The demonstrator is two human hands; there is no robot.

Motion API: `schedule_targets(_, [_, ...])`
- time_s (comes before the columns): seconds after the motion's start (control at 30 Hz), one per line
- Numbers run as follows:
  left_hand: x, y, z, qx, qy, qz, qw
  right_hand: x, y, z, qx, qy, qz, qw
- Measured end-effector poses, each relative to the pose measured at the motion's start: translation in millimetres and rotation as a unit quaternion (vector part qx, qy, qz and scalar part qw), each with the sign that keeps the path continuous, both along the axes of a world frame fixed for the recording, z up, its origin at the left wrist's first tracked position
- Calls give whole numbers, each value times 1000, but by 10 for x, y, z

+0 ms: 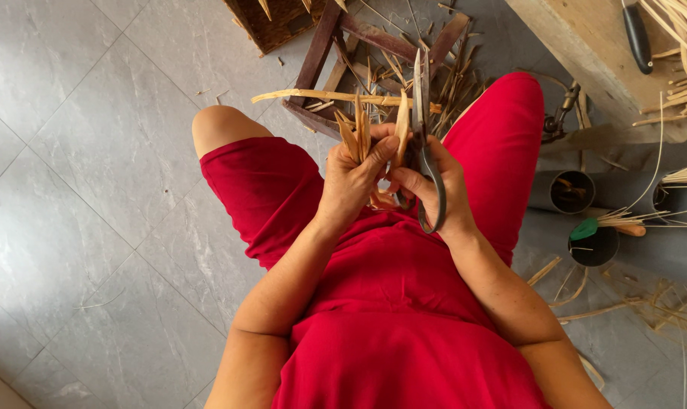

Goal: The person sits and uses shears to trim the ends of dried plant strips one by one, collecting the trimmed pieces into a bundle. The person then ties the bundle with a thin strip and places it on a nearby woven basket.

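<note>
Your fingers on the left hand (pixel 351 178) are curled tight around a small bundle of bamboo strips (pixel 361 132), pinching it so the pale ends fan upward toward twelve o'clock. Your right hand (pixel 434 193) has its fingers threaded through and closed around the looped handles of a pair of dark metal shears (pixel 423 129); the blades point to twelve o'clock and look nearly together, lying just beside the bundle at its three o'clock edge and touching one strip. Both hands sit close together above your lap, between your knees in the red shorts (pixel 267 189).

At twelve o'clock from the hands, a dark wooden frame (pixel 324 53) lies on the floor with a long pale strip across it and a litter of bamboo offcuts (pixel 449 83) just beyond the blade tips, so room ahead is tight. At three o'clock stand grey plastic pipes (pixel 570 189), one holding a green-handled tool (pixel 585 229), near your right thigh. At one to two o'clock a wooden bench (pixel 585 45) edge carries a black-handled knife (pixel 637 34) and more strips. From seven to ten o'clock the grey tiled floor (pixel 78 167) lies open, well apart from everything.
</note>
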State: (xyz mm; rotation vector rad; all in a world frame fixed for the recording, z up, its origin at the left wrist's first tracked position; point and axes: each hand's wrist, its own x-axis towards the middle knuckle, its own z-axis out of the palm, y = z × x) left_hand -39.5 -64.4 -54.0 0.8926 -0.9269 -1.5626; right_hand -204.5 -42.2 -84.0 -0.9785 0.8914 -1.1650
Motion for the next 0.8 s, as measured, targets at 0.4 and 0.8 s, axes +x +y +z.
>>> schedule_targets(0.4, [-52, 49, -108, -36, -52, 48, 997, 82, 4, 12, -47, 120, -51, 990])
schedule_targets(0.8, [17, -36, -255, 39, 23, 65, 997, 11, 42, -36, -64, 137, 30, 988])
